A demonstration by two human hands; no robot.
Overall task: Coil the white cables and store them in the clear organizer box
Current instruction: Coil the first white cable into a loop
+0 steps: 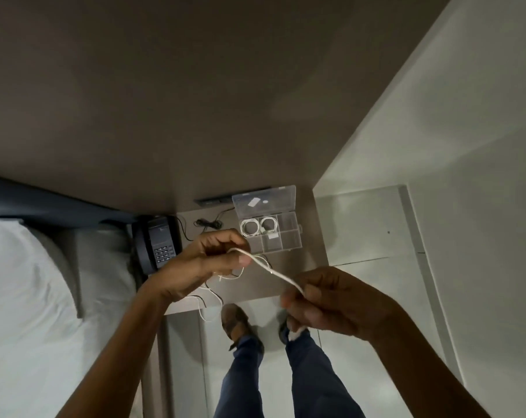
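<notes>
small table (300, 276) held clear organizer box (288, 239), lid open, two coils already stored. left hand (201, 267) and right hand (325, 306) each pinched the white cable (273, 273), stretched between them. coiling step seemingly just starting; next needs loops gathered

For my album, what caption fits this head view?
Both hands, left hand and right hand, stretch a white cable above the clear organizer box, two coils already stored.
</notes>
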